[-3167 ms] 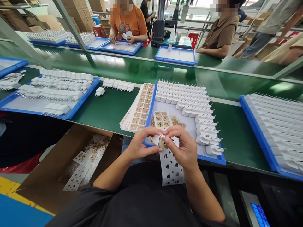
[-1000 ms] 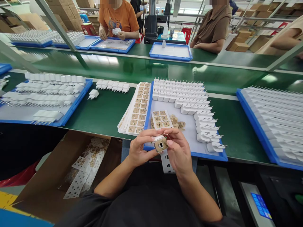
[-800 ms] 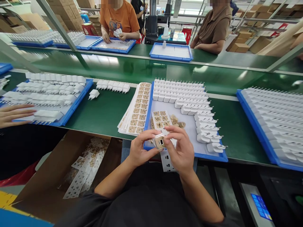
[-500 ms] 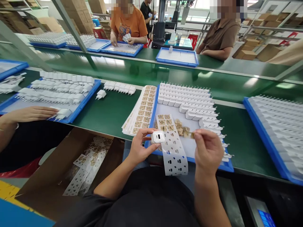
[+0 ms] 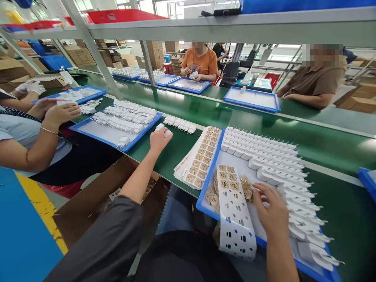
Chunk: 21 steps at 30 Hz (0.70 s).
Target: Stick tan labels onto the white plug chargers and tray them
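Note:
My left hand (image 5: 160, 140) is stretched out to the left, its fingers closed round a white plug charger (image 5: 168, 133) that is mostly hidden. Beside it on the green bench, a short row of white plug chargers (image 5: 180, 124) lies with pins toward me. My right hand (image 5: 272, 211) is over the blue-rimmed tray (image 5: 210, 188), fingers curled and fingertips at a pile of small tan pieces (image 5: 246, 186); what they pinch, if anything, I cannot make out. Left of that hand, a white sticker strip (image 5: 235, 219) hangs over the tray's front edge, tan labels at its top and cutouts below.
Several rows of chargers (image 5: 261, 156) fill the tray's back and right. A stack of label sheets (image 5: 202, 156) lies left of it. Another charger tray (image 5: 129, 147) stands by a co-worker's hands (image 5: 60, 111). A shelf (image 5: 205, 29) crosses overhead; a cardboard box (image 5: 88, 203) sits below the bench.
My left hand has moved from above the strip to the chargers on the left. My right hand has lowered to the tan pile. The view has turned left and up, bringing in the shelf.

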Motion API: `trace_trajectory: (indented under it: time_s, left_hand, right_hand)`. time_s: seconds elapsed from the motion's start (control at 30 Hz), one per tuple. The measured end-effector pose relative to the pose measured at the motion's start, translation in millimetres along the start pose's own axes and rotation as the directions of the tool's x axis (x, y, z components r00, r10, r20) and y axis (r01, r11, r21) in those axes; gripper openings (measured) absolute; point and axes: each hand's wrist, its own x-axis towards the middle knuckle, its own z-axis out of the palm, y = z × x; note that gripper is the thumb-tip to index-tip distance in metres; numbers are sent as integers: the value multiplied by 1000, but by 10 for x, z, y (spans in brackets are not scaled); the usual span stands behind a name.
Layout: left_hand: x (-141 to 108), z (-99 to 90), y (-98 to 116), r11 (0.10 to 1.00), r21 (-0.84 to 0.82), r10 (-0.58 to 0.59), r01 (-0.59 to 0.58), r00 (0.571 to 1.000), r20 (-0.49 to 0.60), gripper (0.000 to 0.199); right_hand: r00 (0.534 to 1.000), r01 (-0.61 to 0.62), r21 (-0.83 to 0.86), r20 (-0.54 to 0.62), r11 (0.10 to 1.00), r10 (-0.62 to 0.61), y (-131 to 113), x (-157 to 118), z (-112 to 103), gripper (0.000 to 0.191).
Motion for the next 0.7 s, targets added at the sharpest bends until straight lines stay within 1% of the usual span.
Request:
trace_trajectory:
  time_s: [0.07,0.1,0.17,0.3,0.4,0.47,0.5,0.57,0.63,0.67,0.7]
  left_hand:
    - [297,50,-68,1000,25,11,-11,1000,-3,23]
    - [399,84,-86,999,31,21,-21,1000,-7,20]
    - [524,162,-109,998,36,42,-42,999,-24,21]
    - [588,275,-179,997,20,73,-71,993,-95,26]
    - [514,277,-219,994,-15,107,-110,984,-139,32]
    - [374,266,-175,986,-47,156,-163,980,-126,36]
    - [267,264,-119,978,-68,191,-198,977,-99,36]
    - [-33,263,60,953,-121,279,-278,960,-7,32]
    - [-434,248,304,912,-194,385,-361,917,105,24]
    - [-656,230,435,883,-242,445,-403,882,154,20]
    - [-880,207,565,836,-318,518,-448,835,185,20]
  right_hand:
    - [1000,15,9,26,1000,-15,21,3,8,32]
    - [999,23,13,39,1000,-23,29,3,12,33]
    - [998,32,22,55,999,-33,42,-1,18,33]
    - [997,29,27,73,999,-31,43,-11,26,31]
    - [996,13,25,83,1000,-15,11,-17,19,29]
    - [996,-6,31,89,1000,4,-32,-22,6,28]
    - [996,-14,35,93,999,11,-57,-23,-2,27]
    - [994,-43,52,105,998,37,-104,-19,-19,27]
    - [993,-65,83,108,994,56,-139,-13,-41,27]
    - [992,-74,104,114,992,62,-156,-16,-57,26]
    - [991,-81,119,117,990,67,-174,-25,-77,26]
